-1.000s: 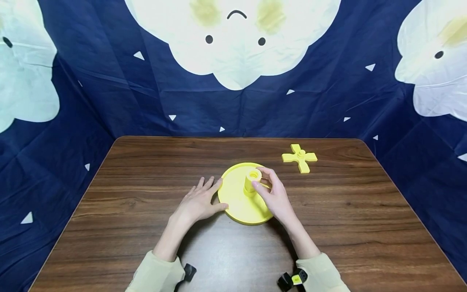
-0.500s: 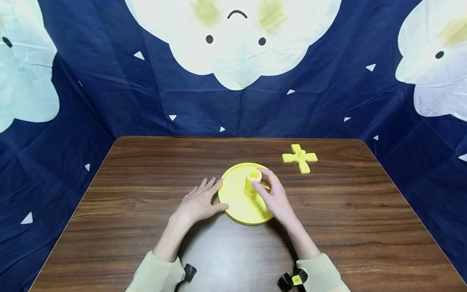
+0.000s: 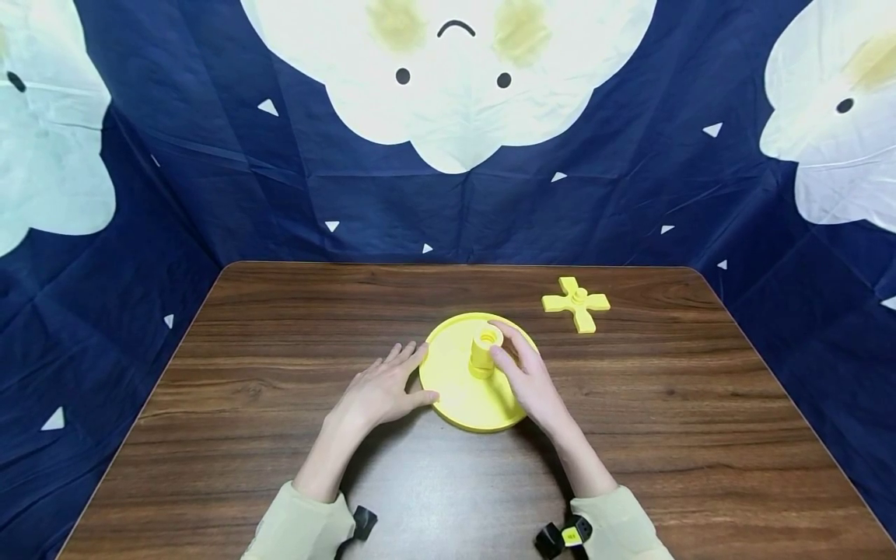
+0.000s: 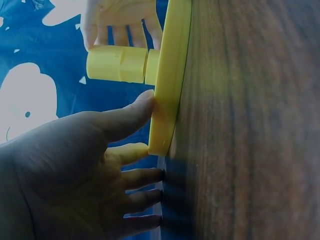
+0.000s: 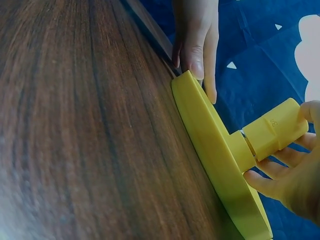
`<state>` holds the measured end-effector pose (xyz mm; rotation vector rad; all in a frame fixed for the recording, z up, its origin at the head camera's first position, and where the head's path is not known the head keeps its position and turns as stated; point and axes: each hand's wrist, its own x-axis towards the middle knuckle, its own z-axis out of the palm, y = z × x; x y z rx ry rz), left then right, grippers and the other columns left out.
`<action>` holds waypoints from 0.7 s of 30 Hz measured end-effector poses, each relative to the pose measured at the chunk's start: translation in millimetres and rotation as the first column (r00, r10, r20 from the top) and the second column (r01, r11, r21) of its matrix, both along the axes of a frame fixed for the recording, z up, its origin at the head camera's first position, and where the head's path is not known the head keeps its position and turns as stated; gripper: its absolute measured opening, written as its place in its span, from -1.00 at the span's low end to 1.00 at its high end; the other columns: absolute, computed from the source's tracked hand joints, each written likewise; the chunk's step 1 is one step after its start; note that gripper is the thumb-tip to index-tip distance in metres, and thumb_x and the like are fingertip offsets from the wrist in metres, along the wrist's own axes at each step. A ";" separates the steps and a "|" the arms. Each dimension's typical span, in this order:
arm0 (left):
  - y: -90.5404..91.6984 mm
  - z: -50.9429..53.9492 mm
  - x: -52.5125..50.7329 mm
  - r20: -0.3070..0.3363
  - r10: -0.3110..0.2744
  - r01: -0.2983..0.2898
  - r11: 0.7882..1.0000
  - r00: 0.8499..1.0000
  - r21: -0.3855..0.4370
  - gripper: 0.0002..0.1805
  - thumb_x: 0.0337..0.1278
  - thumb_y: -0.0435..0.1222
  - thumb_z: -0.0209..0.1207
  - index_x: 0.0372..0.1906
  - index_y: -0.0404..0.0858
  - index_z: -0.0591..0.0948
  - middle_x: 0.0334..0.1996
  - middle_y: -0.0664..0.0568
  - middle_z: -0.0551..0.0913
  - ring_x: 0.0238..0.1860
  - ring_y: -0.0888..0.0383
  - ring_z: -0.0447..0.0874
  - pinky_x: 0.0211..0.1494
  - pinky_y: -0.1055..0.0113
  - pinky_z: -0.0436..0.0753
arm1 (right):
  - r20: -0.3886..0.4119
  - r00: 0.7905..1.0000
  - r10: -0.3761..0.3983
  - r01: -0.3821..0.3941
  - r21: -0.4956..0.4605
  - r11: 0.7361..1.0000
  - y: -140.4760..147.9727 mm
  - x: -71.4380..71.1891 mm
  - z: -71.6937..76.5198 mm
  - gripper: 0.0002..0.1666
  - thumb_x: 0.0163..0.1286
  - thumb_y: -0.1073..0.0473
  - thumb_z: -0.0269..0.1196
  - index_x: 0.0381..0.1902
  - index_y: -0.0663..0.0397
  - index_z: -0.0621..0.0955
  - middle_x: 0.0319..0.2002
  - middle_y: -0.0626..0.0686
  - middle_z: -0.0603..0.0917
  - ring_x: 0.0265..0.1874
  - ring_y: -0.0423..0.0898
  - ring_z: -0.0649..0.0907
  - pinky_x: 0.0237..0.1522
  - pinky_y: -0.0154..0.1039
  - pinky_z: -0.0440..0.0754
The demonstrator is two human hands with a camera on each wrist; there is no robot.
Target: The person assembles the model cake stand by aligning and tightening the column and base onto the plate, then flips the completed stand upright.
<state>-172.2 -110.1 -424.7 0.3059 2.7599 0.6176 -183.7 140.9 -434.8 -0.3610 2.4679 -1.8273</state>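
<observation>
A round yellow dish (image 3: 455, 389) with a low raised rim lies flat on the table. From its middle rises a short stub, topped by an upright hollow yellow cylinder (image 3: 483, 358). In the right wrist view a thin seam shows between the cylinder (image 5: 275, 127) and the stub (image 5: 241, 150). My right hand (image 3: 526, 377) holds the cylinder, thumb near its top and fingers behind. My left hand (image 3: 381, 393) rests at the dish's left edge with straight, spread fingers; thumb and index finger touch the rim (image 4: 167, 110).
A yellow cross-shaped piece (image 3: 577, 303) with a small round knob lies toward the back right of the wooden table (image 3: 280, 311). A dark blue cloth (image 3: 231, 171) with white clouds hangs behind the table and at both sides.
The right thumb has shifted slightly right on the cylinder, and the fingers behind it have moved round a little. The left hand, the dish and the cross-shaped piece stay in place.
</observation>
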 end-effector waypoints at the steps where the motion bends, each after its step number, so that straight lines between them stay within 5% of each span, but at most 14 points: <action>1: -0.1 0.1 0.0 0.000 0.000 0.000 1.000 1.000 0.000 -0.07 0.29 0.23 0.21 0.64 0.02 0.18 0.65 -0.07 0.16 0.67 -0.16 0.07 0.54 -0.44 0.20 | 0.002 1.000 0.000 0.000 0.001 1.000 0.0 0.4 0.2 -0.45 0.63 0.08 0.09 0.49 0.06 0.40 0.45 0.10 0.49 0.47 0.04 0.46 0.54 0.08 0.36; 9: -1.1 0.1 -0.3 0.000 -0.005 0.005 1.000 1.000 0.003 -0.08 0.29 0.22 0.22 0.64 0.03 0.18 0.65 -0.06 0.16 0.67 -0.15 0.07 0.52 -0.46 0.21 | -0.006 0.998 -0.063 0.063 0.024 0.998 -0.1 0.5 -0.7 -0.51 0.57 0.06 0.20 0.38 0.00 0.50 0.19 0.14 0.65 0.17 0.00 0.65 0.29 -0.06 0.63; 17: -1.1 -0.2 -0.5 0.000 -0.009 0.009 1.000 1.000 -0.002 -0.08 0.29 0.22 0.21 0.64 0.02 0.18 0.65 -0.06 0.16 0.67 -0.14 0.07 0.55 -0.42 0.20 | -0.031 0.994 -0.103 0.105 0.081 0.991 0.1 0.7 -0.5 -0.44 0.45 0.00 0.34 0.37 -0.14 0.55 0.10 0.10 0.65 0.12 0.00 0.62 0.22 -0.03 0.68; 21: -1.0 -0.7 -0.9 0.000 -0.009 0.009 1.000 1.000 -0.005 -0.08 0.29 0.22 0.21 0.64 0.02 0.18 0.65 -0.07 0.16 0.67 -0.14 0.07 0.56 -0.40 0.21 | -0.041 0.996 -0.084 0.087 0.060 0.994 0.9 0.6 -0.7 -0.37 0.45 0.00 0.35 0.43 -0.08 0.50 0.26 0.09 0.62 0.26 0.04 0.60 0.31 0.02 0.64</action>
